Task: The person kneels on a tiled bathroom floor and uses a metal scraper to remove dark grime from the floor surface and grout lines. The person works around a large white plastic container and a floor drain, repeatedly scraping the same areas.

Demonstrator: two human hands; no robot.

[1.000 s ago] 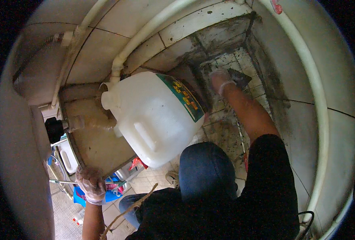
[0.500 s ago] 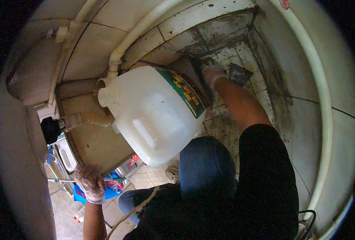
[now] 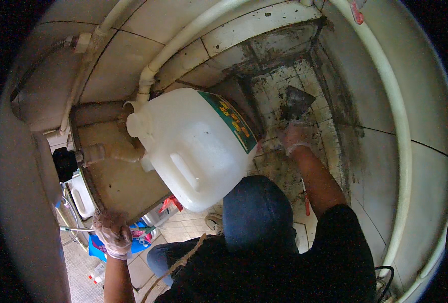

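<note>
My left hand (image 3: 113, 235), in a clear plastic glove, is closed around the lower corner of a brown framed panel (image 3: 118, 179). My right hand (image 3: 295, 135), gloved too, reaches down to the grimy small-tiled floor (image 3: 330, 134). Its fingers are blurred, and whether they hold anything cannot be made out. Just beyond the fingertips lies a dark, flat, four-cornered patch or piece (image 3: 299, 100). Between my arms a big white plastic jug (image 3: 199, 149) with a green label lies tilted, its neck toward the left.
Pale pipes (image 3: 403, 126) curve along the tiled walls at right and above. A ribbed drain hose (image 3: 108, 152) with a black fitting (image 3: 65, 164) crosses the panel. A thin red-handled tool (image 3: 307, 204) lies beside my knee. Blue packaging (image 3: 99, 246) and containers stand lower left.
My right hand has drawn back from the far dark corner, toward me and to the right. The red-handled tool has come into view. My left hand stays in place.
</note>
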